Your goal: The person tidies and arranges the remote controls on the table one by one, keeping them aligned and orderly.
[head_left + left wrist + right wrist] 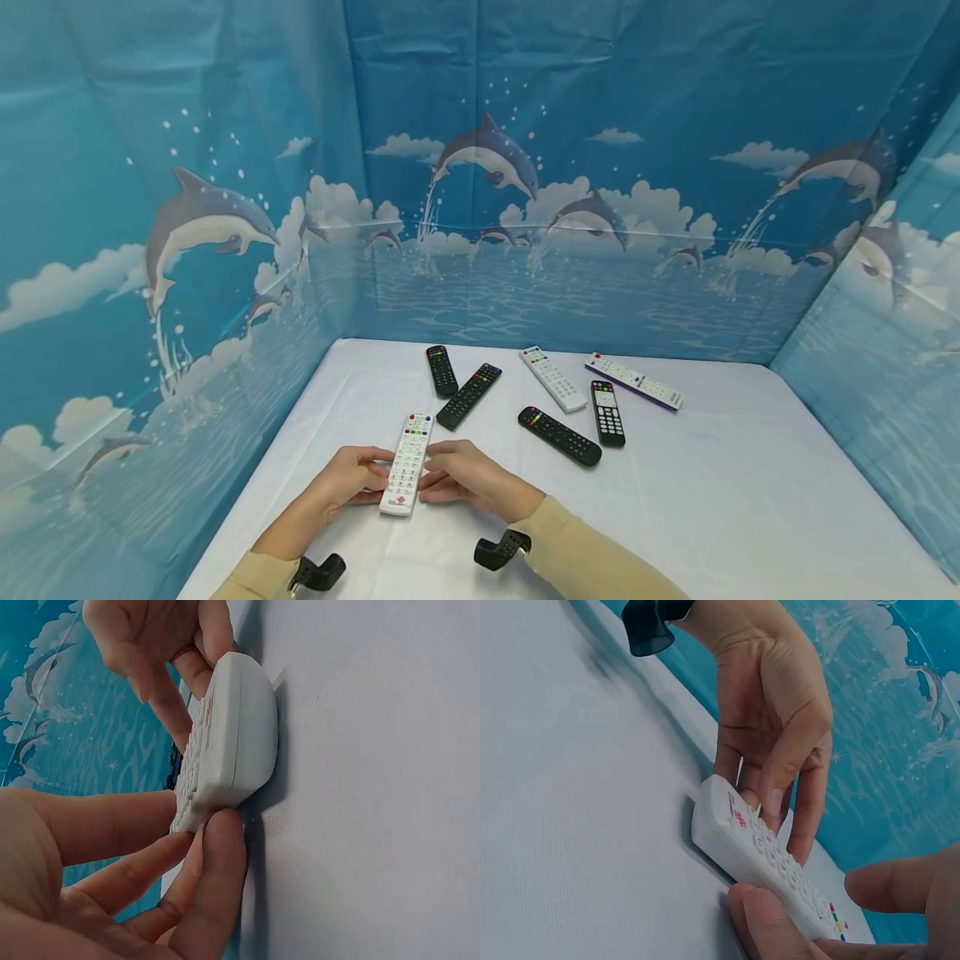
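A white remote control point(407, 462) with a pink logo at its near end lies close over the white tablecloth, between both hands. My left hand point(349, 481) grips its left edge; in the left wrist view, the fingertips point(223, 825) meet the side and the keypad rim. On the opposite side is my right hand point(472, 479), with fingertips point(761, 911) touching the long edge low down. Its other finger point(885, 886) stands out above the keys, apart from the remote. The colour buttons point away from me.
Beyond the hands lie two black remotes, one upright point(442, 372) and one slanted point(469, 396). Farther right are another black remote point(559, 436), a small black one with white keys point(607, 413), and two white ones point(552, 379) point(634, 381). Dolphin-print curtains point(525, 275) border the table.
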Motion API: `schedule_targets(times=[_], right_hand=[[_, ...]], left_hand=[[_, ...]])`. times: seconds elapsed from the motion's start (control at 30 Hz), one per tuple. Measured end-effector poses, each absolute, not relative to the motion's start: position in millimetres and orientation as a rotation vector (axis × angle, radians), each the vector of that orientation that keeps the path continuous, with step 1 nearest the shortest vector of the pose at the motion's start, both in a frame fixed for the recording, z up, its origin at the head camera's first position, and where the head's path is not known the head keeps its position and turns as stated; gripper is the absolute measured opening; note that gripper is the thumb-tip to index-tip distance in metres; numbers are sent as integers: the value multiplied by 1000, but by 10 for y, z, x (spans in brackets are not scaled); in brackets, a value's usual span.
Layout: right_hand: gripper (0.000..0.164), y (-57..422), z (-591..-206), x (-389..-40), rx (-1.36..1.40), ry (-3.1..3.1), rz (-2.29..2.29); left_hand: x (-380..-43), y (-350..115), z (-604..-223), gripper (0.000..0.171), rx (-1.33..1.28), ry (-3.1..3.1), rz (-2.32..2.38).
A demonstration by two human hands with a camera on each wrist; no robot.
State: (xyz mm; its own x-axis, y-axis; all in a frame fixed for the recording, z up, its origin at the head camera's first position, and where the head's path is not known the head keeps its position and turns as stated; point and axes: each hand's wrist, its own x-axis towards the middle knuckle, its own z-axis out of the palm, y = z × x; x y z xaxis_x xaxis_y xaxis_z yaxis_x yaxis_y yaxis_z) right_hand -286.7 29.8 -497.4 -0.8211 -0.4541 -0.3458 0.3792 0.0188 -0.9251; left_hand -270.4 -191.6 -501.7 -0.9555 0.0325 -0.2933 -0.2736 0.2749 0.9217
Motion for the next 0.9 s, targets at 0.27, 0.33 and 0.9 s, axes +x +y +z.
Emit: schedule_targets(times=[0.27,0.33,0.9], right_hand=[[54,296,-5013,-2865,-83,1730,-1860],[54,302,-5013,-2863,-86,1719,-1868],[53,318,-4992,-2842,-71,1731,-1864]], left_hand=[[-2714,-1877,-4970,34,-314,2243,1751],[-2720,-1870,-4963,35,-321,2241,1749],[-2735,-1878,-4970,34,-322,2210,1780]])
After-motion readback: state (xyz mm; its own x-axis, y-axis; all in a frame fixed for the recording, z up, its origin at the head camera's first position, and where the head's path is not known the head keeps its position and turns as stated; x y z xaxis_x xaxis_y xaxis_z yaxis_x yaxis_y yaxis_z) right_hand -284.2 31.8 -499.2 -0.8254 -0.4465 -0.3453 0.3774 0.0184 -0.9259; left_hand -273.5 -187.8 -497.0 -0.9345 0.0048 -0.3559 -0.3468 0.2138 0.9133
